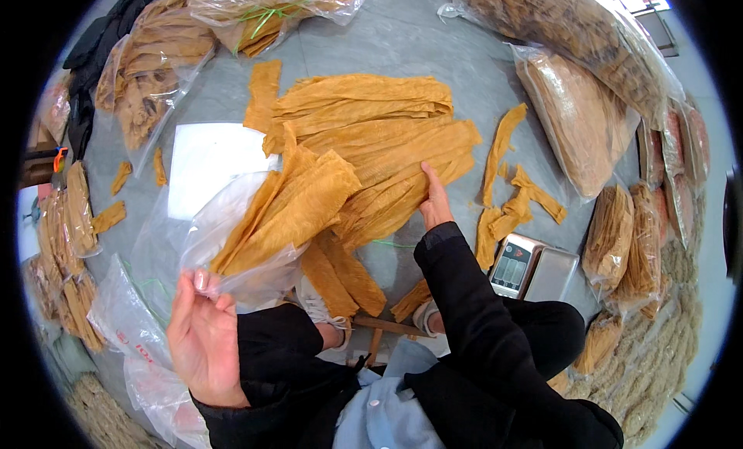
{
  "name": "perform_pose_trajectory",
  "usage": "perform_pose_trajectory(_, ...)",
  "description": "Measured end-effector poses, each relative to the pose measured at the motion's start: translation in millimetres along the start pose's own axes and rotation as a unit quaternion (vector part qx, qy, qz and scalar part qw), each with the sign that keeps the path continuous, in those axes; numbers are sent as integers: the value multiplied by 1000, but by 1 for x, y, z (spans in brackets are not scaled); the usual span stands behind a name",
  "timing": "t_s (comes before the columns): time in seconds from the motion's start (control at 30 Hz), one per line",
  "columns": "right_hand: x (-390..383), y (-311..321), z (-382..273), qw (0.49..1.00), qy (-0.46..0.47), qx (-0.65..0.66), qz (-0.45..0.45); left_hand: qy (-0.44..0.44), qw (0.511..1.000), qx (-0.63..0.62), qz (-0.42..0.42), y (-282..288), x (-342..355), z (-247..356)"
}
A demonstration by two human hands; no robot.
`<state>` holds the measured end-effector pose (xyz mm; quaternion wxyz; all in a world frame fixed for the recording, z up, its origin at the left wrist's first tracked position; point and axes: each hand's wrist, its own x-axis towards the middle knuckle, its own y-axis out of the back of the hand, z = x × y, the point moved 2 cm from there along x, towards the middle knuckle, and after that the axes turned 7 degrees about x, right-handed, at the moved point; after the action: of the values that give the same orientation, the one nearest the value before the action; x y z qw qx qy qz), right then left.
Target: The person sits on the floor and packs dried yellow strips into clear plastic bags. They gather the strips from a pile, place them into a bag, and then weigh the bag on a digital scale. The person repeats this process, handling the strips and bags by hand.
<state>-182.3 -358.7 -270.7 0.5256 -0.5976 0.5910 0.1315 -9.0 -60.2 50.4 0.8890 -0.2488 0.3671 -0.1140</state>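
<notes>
My left hand [203, 333], palm up at the lower left, pinches the edge of a clear plastic bag [212, 209] with folded yellow-brown sheets [282, 201] lying in its mouth. My right hand [433, 194] grips the right edge of a larger pile of wrinkled yellow-brown sheets [364, 101], some fingers hidden by it. More strips [507, 201] lie right of the pile, and loose pieces [344, 283] below it. A white rectangular sheet [201, 163] lies left of the pile.
A metal scale [517, 267] sits at my right. Bagged brown bundles [155, 70] line the back, with more [576, 120] at right and others [77, 217] at left. Crumpled plastic bags [124, 310] lie lower left. My feet and a wooden piece [391, 325] show below.
</notes>
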Motion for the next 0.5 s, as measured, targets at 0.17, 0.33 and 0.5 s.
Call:
perform_pose_trajectory(0.17,-33,-8,-13,984,175,-1,32,0,1000,5,-30,4,0,-1)
perform_pose_trajectory(0.33,-85,-20,-57,903,410,-125,-2,12,999,32,-32,4,-4,-4)
perform_pose_trajectory(0.5,-143,-59,-98,805,512,-297,-29,9,998,48,-47,13,-6,-8)
